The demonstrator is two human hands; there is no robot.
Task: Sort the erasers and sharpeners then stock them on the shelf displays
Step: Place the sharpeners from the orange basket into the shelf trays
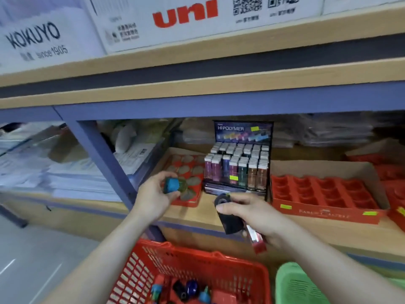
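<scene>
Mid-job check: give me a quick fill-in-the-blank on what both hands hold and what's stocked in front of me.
1. The left hand holds a small sharpener capped in ___.
2. The right hand grips a larger sharpener coloured ___.
3. The eraser display box reads HI-___.
4. The basket with loose sharpeners in it is ___.

Missing words: blue; black; POLYMER; red.

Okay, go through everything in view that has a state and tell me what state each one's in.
Left hand: grips a blue sharpener.
Right hand: holds a black sharpener.
Hi-Polymer display: stocked with erasers.
Right red tray: slots empty.
Red basket: holds a few pieces.
</scene>
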